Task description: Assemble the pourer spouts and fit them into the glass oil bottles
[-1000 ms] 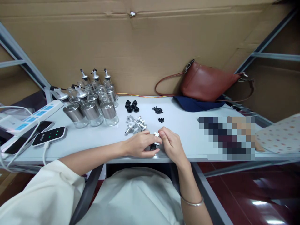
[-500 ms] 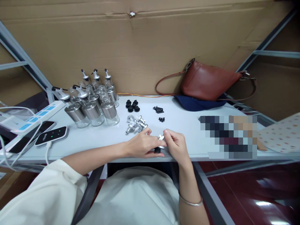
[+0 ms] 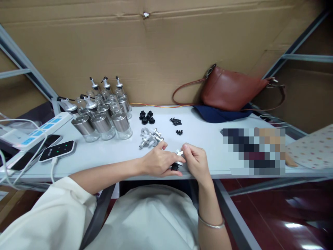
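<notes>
Near the front edge of the table, my left hand grips a silver pour spout with a black ribbed stopper at its base. Its thumb and fingers close around the stopper end. My right hand is closed in a pinch right beside the spout's tip; whatever lies between its thumb and finger is hidden. Just beyond my left hand lies a pile of silver spouts. Farther back are black stoppers, small black caps and thin black levers.
Glass bottles with steel sleeves stand at the left, several with spouts fitted. A power strip, a phone and a cabled device lie farther left. A brown handbag rests on dark blue cloth at the back right.
The spout's silver collar and black stopper show a little more between my fingers. Both hands stay almost in the same place, and the parts on the table have not moved.
</notes>
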`<control>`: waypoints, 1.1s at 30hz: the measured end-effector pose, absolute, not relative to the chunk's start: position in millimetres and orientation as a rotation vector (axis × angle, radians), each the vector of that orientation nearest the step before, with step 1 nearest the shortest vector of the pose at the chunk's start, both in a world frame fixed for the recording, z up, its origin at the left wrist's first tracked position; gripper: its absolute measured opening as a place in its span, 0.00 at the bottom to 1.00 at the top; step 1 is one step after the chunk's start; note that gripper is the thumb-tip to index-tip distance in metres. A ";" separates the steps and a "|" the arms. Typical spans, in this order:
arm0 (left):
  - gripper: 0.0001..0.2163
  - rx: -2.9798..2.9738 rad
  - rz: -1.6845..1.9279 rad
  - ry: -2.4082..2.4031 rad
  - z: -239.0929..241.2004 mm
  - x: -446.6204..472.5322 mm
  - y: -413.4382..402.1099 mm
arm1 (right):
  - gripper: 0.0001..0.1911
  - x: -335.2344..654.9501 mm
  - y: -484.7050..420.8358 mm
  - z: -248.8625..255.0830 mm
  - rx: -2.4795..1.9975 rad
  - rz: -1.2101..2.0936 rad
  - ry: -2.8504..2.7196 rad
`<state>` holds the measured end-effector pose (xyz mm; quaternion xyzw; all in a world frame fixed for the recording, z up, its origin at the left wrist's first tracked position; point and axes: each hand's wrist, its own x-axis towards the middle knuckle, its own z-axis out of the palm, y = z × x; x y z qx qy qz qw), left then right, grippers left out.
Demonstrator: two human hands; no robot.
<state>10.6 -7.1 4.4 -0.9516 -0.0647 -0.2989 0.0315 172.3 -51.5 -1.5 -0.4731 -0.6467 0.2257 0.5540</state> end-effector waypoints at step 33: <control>0.12 -2.893 -1.369 -0.167 5.3 0.7 1.7 | 0.05 192.3 -26.0 -14.8 -1.608 0.263 -1.481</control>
